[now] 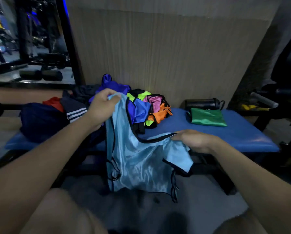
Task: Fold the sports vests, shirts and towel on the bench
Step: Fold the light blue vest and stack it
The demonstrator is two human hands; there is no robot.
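We have the long blue bench (234, 132) running left to right before us, and most of the work still sits on it. At its far left lies a heap of dark shirts (45, 119), one with white stripes, unfolded as far as we can tell. Just right of them is a tangled pile of bright vests (146, 107) in purple, blue, lime, pink and orange, none folded. Only one green vest (207, 117) lies folded flat at the far right, beside a dark bottle (203, 103). We cannot pick out the towel. We hold a light blue vest (138, 159) hanging off the bench's near edge: our left hand (102, 107) pinches one top corner high, our right hand (195, 141) grips the other low, fingers curled on the black trim.
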